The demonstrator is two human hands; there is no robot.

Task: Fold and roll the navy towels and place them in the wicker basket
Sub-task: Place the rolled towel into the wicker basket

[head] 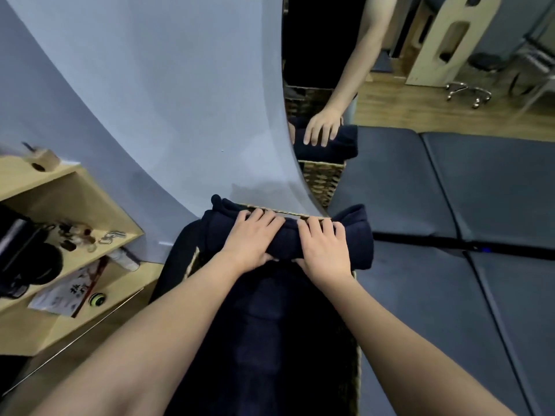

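- Both hands — left hand (250, 240), right hand (324, 250) — are wrapped around a rolled navy towel (288, 244), held at the wicker basket's (357, 349) twelve-o'clock end.
- Dark towels seem already stowed at six o'clock — seating remains.

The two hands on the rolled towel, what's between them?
Only a bare strip of the rolled navy towel shows between the left hand and right hand in the head view.

wicker basket (357, 382) cut off below — its inside dark, shelf (75, 211) clutter too small to tell
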